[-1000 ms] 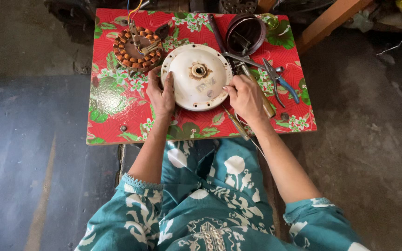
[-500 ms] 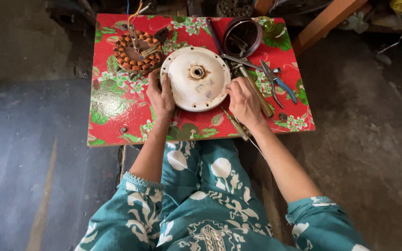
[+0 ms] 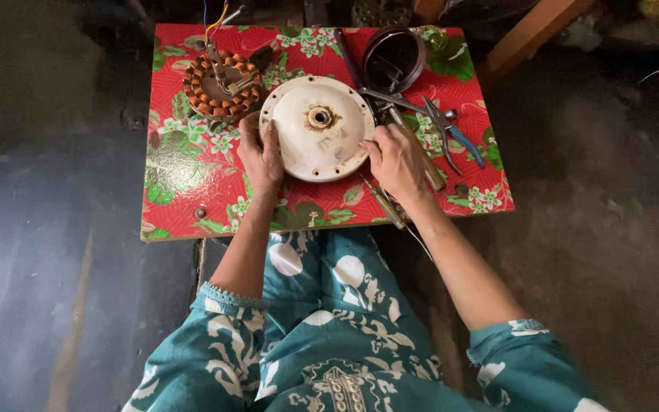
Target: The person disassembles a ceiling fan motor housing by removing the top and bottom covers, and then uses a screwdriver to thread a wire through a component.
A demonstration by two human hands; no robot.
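Note:
A round cream-white motor cover (image 3: 318,133) with a metal bearing hole in its middle lies on a low table (image 3: 184,179) covered in red floral cloth. My left hand (image 3: 261,156) grips the cover's left rim, fingers spread over its edge. My right hand (image 3: 394,160) holds the right rim, fingers curled against it. Left of the cover sits a copper-wound stator (image 3: 219,88) with coloured wires rising from it.
A dark round bowl (image 3: 393,57) stands at the table's back right. Blue-handled pliers (image 3: 455,137), a screwdriver and other metal tools lie right of the cover. A wooden beam (image 3: 532,30) slants at the upper right. Grey concrete floor surrounds the table.
Both hands stay on the cover's rim and have shifted only slightly. The view has moved a little.

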